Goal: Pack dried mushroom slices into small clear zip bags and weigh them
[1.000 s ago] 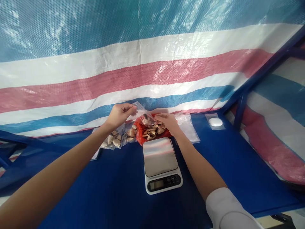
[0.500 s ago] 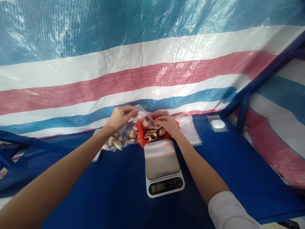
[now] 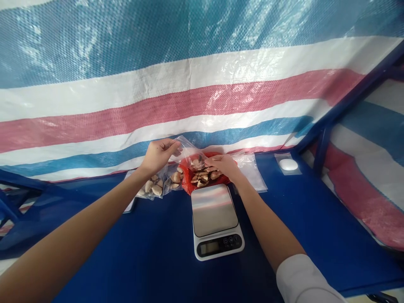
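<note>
My left hand pinches the upper left end of a clear plastic bag, fingers closed. At the bag's right side my right hand has its thumb and fingers together on the plastic. A few pale brown pieces show at the bag's lower part. Below it lies an open red plastic bag holding several brown-and-cream pieces, shell-like or mushroom-like; I cannot tell which. Just in front stands a white kitchen scale with a bare metal plate and a dark display.
Left of the red bag lie clear bags of similar pieces, partly over a pale flat object. Flat clear bags lie to the right, and a white oval object farther right. Striped tarp rises behind the blue table.
The clear bag has tilted and stretched a little, its left end moving slightly left with my left hand. My right hand has shifted only slightly; the scale and other bags stay put.
</note>
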A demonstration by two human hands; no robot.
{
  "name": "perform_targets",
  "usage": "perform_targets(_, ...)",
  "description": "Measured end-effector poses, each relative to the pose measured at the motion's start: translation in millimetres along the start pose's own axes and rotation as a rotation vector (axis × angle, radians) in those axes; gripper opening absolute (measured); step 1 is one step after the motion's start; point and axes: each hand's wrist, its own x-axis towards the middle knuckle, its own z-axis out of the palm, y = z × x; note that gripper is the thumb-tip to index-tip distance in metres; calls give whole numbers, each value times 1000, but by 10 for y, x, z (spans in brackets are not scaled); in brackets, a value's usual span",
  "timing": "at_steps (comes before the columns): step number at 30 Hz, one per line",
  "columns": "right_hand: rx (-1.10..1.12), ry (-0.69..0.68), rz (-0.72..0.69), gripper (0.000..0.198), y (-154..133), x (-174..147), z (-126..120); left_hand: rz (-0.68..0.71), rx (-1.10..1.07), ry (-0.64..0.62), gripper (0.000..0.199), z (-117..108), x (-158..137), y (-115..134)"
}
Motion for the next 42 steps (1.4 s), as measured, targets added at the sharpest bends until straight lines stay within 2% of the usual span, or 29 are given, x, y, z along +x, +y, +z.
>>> perform_targets(5,20,-1,3,18,-6,-23,24,39,24,-46,37,8,-20,56)
perform_targets(9,29,61,-6,19,-21,-19,29,87,56,-97,42,3,-28,100)
perform_targets(13,-9,124,-57,15,-40,-1,-1,97,51,-109,45,-13,-14,134)
perform_targets(22,-66,151,-164,18,-56,8,-141,126,17,-136,48,73,66,198)
perform_targets(26,-161,177,-206,17,-19,39,-188,126,30,-124,46,117,91,175)
perform_targets(30,-199,150,-199,15,20,62,-163,100,42,-111,43,93,83,161)
perform_targets(36,-86,98,-109,6,-24,-17,-53,86,69,-42,32,-20,41,212)
perform_targets(42,-41,19,-101,11,-7,-70,75,87,80,-69,37,-123,-9,261)
